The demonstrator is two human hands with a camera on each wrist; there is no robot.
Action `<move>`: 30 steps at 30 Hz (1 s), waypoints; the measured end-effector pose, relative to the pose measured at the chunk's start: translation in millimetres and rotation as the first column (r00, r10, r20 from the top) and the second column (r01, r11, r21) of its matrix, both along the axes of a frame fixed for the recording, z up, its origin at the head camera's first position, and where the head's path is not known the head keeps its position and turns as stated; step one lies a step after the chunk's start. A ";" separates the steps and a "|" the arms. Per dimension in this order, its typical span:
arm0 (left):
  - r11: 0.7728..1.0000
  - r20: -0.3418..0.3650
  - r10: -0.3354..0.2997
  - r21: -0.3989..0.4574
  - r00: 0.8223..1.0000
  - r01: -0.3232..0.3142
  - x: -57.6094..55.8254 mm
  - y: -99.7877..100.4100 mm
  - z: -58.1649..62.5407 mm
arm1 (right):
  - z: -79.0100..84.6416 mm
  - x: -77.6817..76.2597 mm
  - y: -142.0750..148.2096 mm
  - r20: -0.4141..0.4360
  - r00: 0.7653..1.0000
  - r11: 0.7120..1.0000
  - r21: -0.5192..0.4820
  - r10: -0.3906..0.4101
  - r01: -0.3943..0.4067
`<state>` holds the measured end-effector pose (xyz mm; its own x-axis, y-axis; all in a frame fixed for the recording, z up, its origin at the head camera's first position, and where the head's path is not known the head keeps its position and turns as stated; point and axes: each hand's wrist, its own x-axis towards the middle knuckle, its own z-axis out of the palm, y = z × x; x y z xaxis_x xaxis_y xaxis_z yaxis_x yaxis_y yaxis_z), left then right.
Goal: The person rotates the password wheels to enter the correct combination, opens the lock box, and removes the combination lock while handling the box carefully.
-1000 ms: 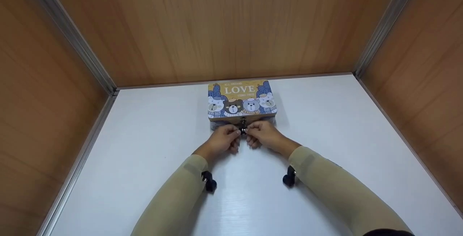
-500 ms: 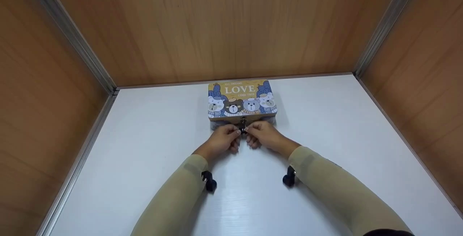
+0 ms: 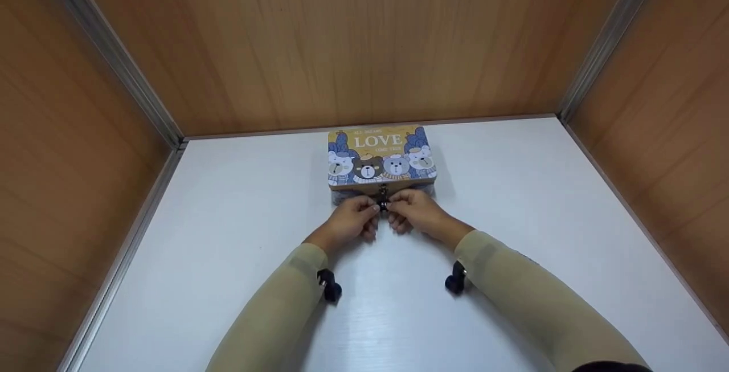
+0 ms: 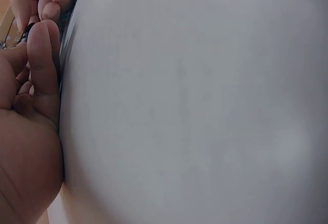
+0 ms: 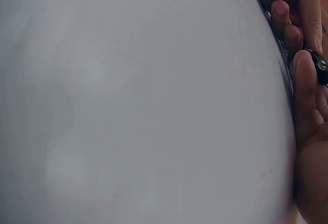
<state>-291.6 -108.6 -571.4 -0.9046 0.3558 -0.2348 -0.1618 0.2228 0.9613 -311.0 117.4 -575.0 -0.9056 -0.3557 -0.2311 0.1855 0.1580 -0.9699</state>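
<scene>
A closed rectangular tin box (image 3: 379, 155) with a yellow and blue bear print and the word LOVE stands near the back wall. At its front clasp hangs a small black padlock (image 5: 321, 69), with light marks on its face. My left hand (image 3: 352, 218) pinches the padlock from the left, thumb and index finger at its side. From the right, my right hand (image 3: 418, 212) pinches it the same way. The other fingers of both hands are curled beneath. In the left wrist view, only a sliver of the padlock (image 4: 24, 35) shows between the fingers.
The white tabletop (image 3: 256, 189) extends around the box and forearms. A wood-grain back wall (image 3: 364, 41) rises just behind the box. Similar side walls with metal corner strips enclose the left and right.
The black padlock seems to have turned slightly between my fingers. Both hands and the box stay in place.
</scene>
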 end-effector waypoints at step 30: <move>1.000 -0.019 -0.009 -0.015 1.000 0.009 -0.9 0.2 -0.7 | 1.1 1.0 -0.9 -0.022 0.999 0.999 0.035 0.023 -0.023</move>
<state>-292.5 -108.4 -572.1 -0.9057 0.3606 -0.2229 -0.1415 0.2386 0.9608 -310.0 116.6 -573.9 -0.9023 -0.3685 -0.2238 0.1598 0.1961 -0.9675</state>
